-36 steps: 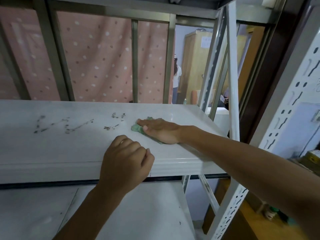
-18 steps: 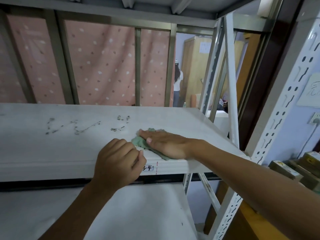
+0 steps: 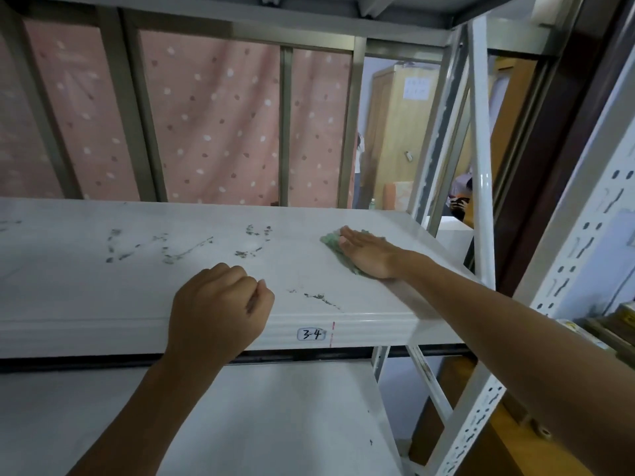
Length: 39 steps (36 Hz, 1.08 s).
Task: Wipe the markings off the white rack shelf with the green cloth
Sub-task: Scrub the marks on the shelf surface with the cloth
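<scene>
the right hand lies flat on the green cloth, fingers straight and together, pressing it onto the white rack shelf near the shelf's right end. the cloth is crumpled under the palm, and its edge shows past the fingertips and along the left side of the hand. the left hand rests on the shelf's front edge with its fingers curled into a loose fist, holding nothing. dark smudged markings spread across the middle of the shelf, left of the cloth and apart from it. a shorter streak lies near the front edge, between the two hands. a small label reading "3-4" sits on the front lip just right of the left hand. a lower shelf shows beneath, and a pink dotted curtain hangs behind the rack.
</scene>
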{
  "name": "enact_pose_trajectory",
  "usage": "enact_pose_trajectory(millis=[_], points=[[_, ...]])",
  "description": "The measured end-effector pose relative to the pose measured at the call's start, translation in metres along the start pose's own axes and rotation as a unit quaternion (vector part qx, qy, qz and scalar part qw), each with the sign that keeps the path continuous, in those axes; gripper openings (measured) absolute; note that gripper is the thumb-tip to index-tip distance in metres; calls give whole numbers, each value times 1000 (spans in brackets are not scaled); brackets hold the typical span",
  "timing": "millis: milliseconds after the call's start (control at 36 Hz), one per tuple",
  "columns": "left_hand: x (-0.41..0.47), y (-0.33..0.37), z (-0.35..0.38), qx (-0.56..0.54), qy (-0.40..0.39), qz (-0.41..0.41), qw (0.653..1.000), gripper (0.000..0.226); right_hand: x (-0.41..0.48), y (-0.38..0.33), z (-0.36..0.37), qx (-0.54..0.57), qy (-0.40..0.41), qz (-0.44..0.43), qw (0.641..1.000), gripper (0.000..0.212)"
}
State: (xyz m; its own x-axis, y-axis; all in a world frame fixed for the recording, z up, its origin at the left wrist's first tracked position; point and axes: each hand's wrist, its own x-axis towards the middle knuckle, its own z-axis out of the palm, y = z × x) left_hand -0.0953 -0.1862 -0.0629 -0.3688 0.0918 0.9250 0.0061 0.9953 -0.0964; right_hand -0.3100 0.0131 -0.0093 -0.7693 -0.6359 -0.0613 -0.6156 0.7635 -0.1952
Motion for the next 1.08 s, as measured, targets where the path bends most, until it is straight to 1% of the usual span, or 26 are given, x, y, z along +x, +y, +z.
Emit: enact_pose_trajectory(millis=[111, 222, 306, 389, 472, 667, 833, 917, 944, 1028, 1083], points=[[-6, -2, -2, 6, -4, -12, 1000, 43, 36, -5, 1, -23, -2, 29, 999, 73], [-10, -2, -8, -12, -13, -37, 999, 40, 70, -20, 1, -33, -1, 48, 998, 72], [-18, -4, -10, -19, -18, -41, 999, 42, 87, -36, 0, -38, -1, 41, 998, 72], [-22, -5, -10, -28, -15, -51, 998, 38, 100, -51, -2, -33, -11, 30, 999, 73], [-24, -7, -11, -44, -5, -62, 997, 37, 114, -63, -3, -32, -20, 0, 999, 70], [-22, -17, -19, -94, -51, -102, 989, 41, 138, -89, -5, -7, -34, -95, 995, 74], [-23, -23, -26, -144, -74, -155, 975, 42, 148, -97, 0, 44, -64, -166, 983, 62], [-22, -22, -27, -156, -82, -168, 970, 43, 145, -96, 3, 17, -64, -189, 980, 62], [-21, -21, -27, -158, -82, -170, 969, 42, 143, -95, 5, 27, -66, -200, 977, 62], [-16, -18, -29, -152, -80, -171, 970, 43, 125, -101, 8, 131, -79, -209, 966, 58], [-12, -15, -30, -151, -75, -175, 970, 45, 117, -105, 10, 118, -86, -227, 963, 55]])
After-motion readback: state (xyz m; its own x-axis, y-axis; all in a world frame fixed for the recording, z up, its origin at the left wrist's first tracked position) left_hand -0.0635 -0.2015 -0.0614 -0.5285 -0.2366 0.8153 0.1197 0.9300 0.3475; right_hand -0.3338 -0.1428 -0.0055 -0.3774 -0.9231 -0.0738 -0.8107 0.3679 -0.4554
